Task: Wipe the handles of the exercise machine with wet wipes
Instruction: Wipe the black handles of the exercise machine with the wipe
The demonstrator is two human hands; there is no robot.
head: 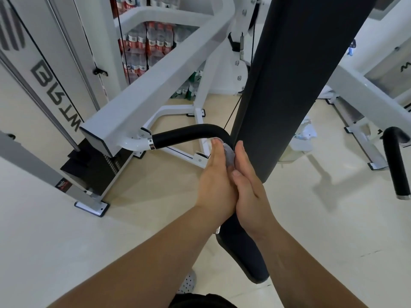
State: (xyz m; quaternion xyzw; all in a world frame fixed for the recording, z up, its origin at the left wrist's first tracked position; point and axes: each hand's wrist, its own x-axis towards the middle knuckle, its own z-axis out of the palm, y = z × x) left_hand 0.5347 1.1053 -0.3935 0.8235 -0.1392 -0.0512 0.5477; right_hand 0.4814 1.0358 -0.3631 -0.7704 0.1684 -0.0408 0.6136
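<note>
A curved black foam handle [189,133] juts from the white arm [155,70] of the exercise machine and bends down behind my hands. A grey wet wipe [229,154] is wrapped on the handle's lower part, pressed between my two palms. My left hand [215,181] lies flat against the wipe from the left. From the right, my right hand [246,185] presses on it, fingers straight and together. The handle's lower end [242,252] shows below my wrists. A second black handle [398,165] hangs at the right edge.
A tall black back pad [289,74] rises just right of my hands. White machine frame feet [93,206] rest on the beige floor. Packs of bottled water [151,45] stand stacked at the back. Crumpled wipes and a packet [304,134] lie on the floor behind the pad.
</note>
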